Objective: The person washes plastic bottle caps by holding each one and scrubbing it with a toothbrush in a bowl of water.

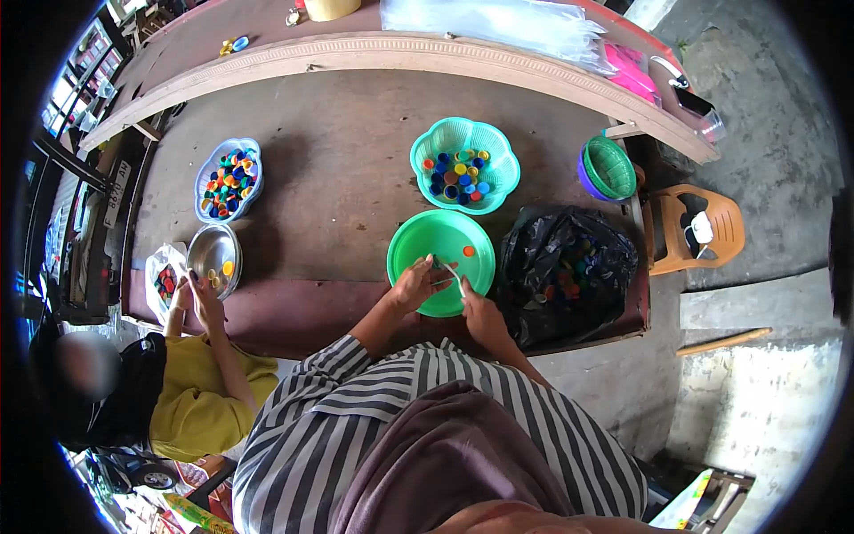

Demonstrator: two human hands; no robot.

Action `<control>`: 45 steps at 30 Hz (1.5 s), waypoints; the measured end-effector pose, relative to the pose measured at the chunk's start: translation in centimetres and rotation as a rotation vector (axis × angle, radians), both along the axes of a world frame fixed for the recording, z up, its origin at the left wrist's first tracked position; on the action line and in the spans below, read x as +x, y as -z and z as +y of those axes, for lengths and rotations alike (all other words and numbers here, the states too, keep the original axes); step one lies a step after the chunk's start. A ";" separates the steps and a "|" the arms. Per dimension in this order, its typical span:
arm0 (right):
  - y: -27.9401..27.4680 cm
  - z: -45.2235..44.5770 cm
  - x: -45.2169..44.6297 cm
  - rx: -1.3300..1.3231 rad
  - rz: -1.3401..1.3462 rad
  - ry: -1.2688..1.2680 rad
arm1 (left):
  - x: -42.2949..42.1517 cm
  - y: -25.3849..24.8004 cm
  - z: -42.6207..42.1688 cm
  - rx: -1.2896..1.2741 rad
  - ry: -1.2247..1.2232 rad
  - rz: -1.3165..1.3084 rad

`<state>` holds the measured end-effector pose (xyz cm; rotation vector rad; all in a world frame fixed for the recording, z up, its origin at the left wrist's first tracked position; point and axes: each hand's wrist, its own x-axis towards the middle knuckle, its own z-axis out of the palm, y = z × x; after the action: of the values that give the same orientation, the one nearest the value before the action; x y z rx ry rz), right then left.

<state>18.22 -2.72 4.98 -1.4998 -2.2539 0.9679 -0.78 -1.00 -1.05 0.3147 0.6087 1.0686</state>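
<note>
Over the green basin [399, 233], my left hand [414, 285] pinches a small dark piece [436, 263] that looks like a bottle cap. My right hand [481, 313] is closed around a thin, pale metal tool [456, 274], perhaps a small knife; its tip is close to the left fingers. One orange cap [469, 251] lies on the basin floor. Behind the basin stands a turquoise scalloped basket [495, 147] holding several coloured bottle caps [451, 178]. Right of the basin sits an open black plastic bag [525, 245] with more caps [574, 271] inside.
A co-worker [200, 392] works at left beside a steel bowl [235, 254], a white bag [165, 258] and a lavender basket [258, 182] of caps. Stacked bowls [610, 167] stand at the right edge. A raised wooden rail [382, 55] spans the back; an orange chair [725, 222] stands right.
</note>
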 end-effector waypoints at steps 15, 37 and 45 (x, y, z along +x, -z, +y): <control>0.2 0.6 0.3 0.010 0.043 -0.040 | -0.1 0.2 0.1 0.003 -0.025 -0.007; 0.4 1.4 1.4 -0.007 -0.003 -0.099 | -0.4 1.0 0.4 0.263 -0.090 1.207; 1.4 2.4 2.4 -0.045 -0.044 0.077 | -0.1 1.1 -0.1 0.420 -0.092 1.327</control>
<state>20.65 -0.36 3.59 -1.6294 -2.1998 0.9786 -0.90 -1.12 -2.11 1.4245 1.5718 0.9692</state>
